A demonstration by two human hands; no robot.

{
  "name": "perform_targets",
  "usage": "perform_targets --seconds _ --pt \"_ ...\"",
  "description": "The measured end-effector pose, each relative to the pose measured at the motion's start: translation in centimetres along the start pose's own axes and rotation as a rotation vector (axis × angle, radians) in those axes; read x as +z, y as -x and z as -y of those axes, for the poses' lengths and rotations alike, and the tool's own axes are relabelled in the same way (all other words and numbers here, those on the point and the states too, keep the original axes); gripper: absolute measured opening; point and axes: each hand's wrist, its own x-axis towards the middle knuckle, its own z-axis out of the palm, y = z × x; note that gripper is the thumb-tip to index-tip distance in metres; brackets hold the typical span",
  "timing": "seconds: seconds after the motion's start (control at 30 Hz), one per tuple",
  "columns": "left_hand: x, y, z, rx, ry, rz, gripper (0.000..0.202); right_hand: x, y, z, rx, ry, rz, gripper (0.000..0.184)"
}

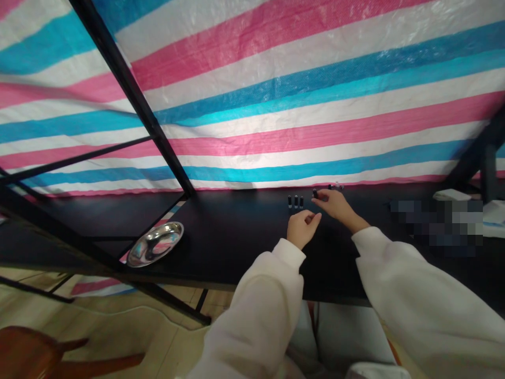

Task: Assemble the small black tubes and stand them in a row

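Observation:
My right hand (332, 204) is closed in a pinch on a small black cylinder (314, 193), which looks upright. Left of it, three similar dark cylinders with pale ends (295, 201) stand side by side in a row on the black tabletop (236, 231). Just in front of that row is my left hand (303, 227), its fingers curled and closed; whether anything is in them is hidden. Behind my right hand lie a few more small dark and clear pieces (336, 187), partly covered and too small to make out.
A shiny oval metal dish (156, 244) sits at the table's left end, by a black metal frame post (130, 89). Striped plastic sheeting (252, 121) hangs behind. Blurred dark and white items (437, 223) lie at right. A wooden chair (31, 352) is at lower left.

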Motion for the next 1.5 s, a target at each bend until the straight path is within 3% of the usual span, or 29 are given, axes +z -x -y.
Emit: perform_targets --seconds 0.17,0.27,0.37,0.6,0.83,0.97,1.1,1.33,1.5 --pt "-0.1 -0.6 -0.3 -0.146 0.394 0.023 0.04 -1.4 2.5 2.4 -0.148 0.001 -0.147 0.03" --pt "-0.2 -0.8 -0.1 -0.164 0.503 -0.01 0.041 -1.2 4.0 2.2 -0.29 0.022 -0.09 0.029" --pt "-0.2 -1.0 0.3 -0.172 0.546 -0.015 0.036 -0.7 4.6 1.5 -0.325 0.02 -0.047 0.029" --pt "-0.4 -1.1 0.4 -0.189 0.669 -0.001 0.037 0.2 4.7 1.5 -0.184 -0.259 -0.08 0.034" --pt "-0.6 -1.1 0.1 -0.187 0.691 0.031 0.042 -0.8 5.2 2.7 -0.03 -0.392 -0.04 0.043" --pt "-0.6 -1.0 0.0 -0.186 0.665 -0.009 0.041 -0.6 5.1 2.8 0.031 -0.484 -0.018 0.046" --pt "-0.6 -1.0 0.0 -0.197 0.639 -0.045 0.04 -0.2 4.9 2.8 0.072 -0.573 0.014 0.046" --pt "-0.6 -1.0 -0.1 -0.173 0.677 0.014 0.042 -0.3 4.9 2.8 0.135 -0.67 -0.006 0.043" --pt "-0.5 -0.9 -0.2 -0.171 0.665 -0.05 0.039 -0.3 4.9 3.0 0.105 -0.65 -0.011 0.043"
